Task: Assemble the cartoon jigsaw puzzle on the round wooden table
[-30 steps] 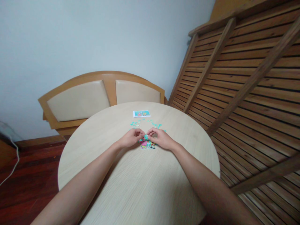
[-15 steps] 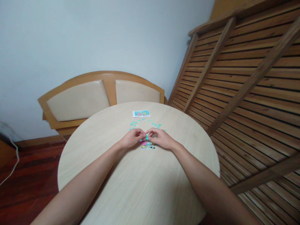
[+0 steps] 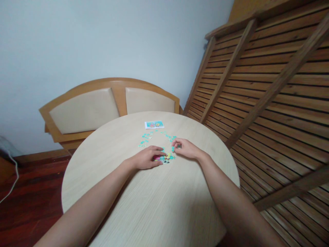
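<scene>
Partly assembled, a multicoloured cartoon jigsaw (image 3: pixel 168 158) lies on a round pale-wood table (image 3: pixel 144 206) under a person's loosely spread left hand (image 3: pixel 148 157), the right hand (image 3: pixel 186 148) apparently pinching a small teal piece (image 3: pixel 173 149), scattered flat teal pieces (image 3: pixel 145 136) unjoined beyond.

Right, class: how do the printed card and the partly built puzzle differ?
The printed card lies uncovered; the partly built puzzle is partly hidden by the left hand. The card sits near the far edge of the table, the puzzle nearer the person. Both show teal, pink and yellow.
</scene>
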`<state>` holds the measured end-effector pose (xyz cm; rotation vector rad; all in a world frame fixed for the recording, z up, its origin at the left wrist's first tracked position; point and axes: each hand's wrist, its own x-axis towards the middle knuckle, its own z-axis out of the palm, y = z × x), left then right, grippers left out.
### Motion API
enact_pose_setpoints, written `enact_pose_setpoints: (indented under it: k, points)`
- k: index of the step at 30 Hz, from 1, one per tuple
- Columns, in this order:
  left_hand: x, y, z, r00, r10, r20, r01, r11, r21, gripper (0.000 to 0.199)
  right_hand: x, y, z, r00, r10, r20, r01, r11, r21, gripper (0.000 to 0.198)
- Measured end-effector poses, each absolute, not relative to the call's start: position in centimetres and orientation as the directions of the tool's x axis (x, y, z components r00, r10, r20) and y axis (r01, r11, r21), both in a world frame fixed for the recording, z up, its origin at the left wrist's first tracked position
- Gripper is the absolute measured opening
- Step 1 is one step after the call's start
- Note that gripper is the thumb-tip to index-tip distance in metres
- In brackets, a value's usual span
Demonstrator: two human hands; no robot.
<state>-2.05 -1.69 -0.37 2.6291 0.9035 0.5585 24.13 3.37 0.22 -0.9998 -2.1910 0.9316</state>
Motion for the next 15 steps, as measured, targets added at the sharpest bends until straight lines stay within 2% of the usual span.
enact_pose_setpoints:
  k: [8, 15]
  points:
    - [-2.17, -1.59, -0.5, 0.73, 0.644, 0.231, 0.544, -0.751, 0.375, 0.039, 24.34, 3.3, 0.18, -0.65, 0.752, 0.11, 0.417, 0.475, -0.775, 0.018]
    - [-2.19, -1.66, -0.41, 0.73, 0.651, 0.211, 0.558, -0.745, 0.367, 0.04, 24.27, 3.19, -0.03, -0.639, 0.767, 0.062, 0.449, 0.437, -0.78, 0.019]
